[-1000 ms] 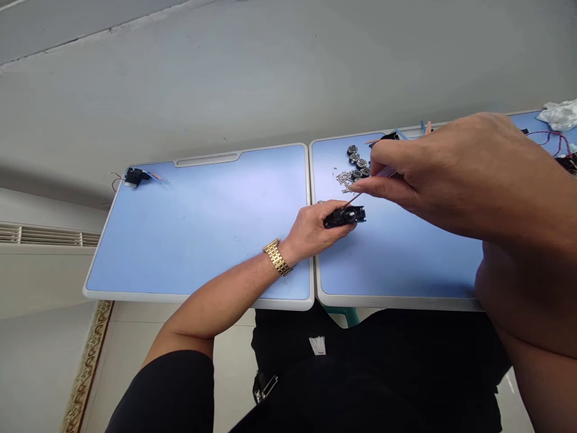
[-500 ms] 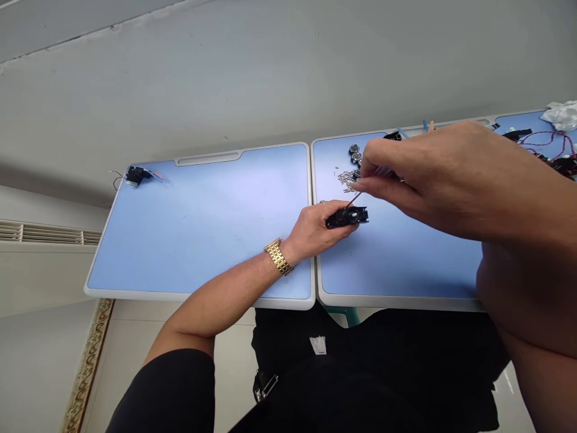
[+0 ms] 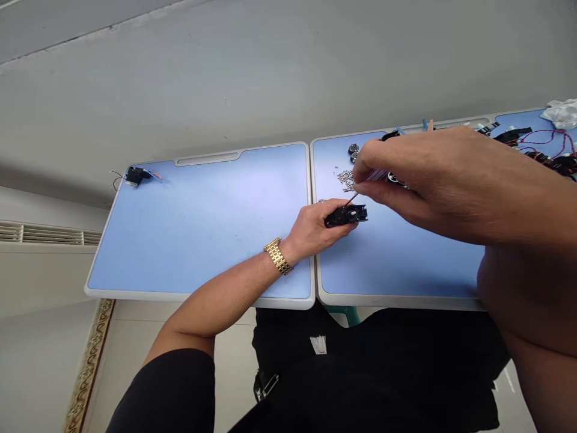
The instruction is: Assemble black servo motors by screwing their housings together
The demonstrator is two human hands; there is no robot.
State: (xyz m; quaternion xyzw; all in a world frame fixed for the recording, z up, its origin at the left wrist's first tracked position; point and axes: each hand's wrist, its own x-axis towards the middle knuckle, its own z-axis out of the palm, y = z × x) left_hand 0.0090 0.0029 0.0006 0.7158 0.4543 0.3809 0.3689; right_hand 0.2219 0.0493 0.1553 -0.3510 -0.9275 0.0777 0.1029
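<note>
Black plastic servo housing [image 3: 346,216]: long axis nearly level across the view, slightly tilted, held over a blue desk [image 3: 198,222] by the left hand [image 3: 311,228], fingers closed round its left end. Right hand [image 3: 419,183]: fingertips [image 3: 360,187] pinching a thin screwdriver [image 3: 355,196], shaft slanting down-left, tip at the housing. Loose screws [image 3: 345,180]: just beyond the housing.

Black servo housing [image 3: 346,215] clamped in the left hand [image 3: 313,230], gold link watch [image 3: 278,257] on the wrist (a bright touch against the blue). Right hand [image 3: 433,183] just above the housing, pinching a slim screwdriver [image 3: 367,183], tip at the housing's top. Loose tiny screws [image 3: 345,180] just beyond the housing, on a pale blue desk [image 3: 387,258].
</note>
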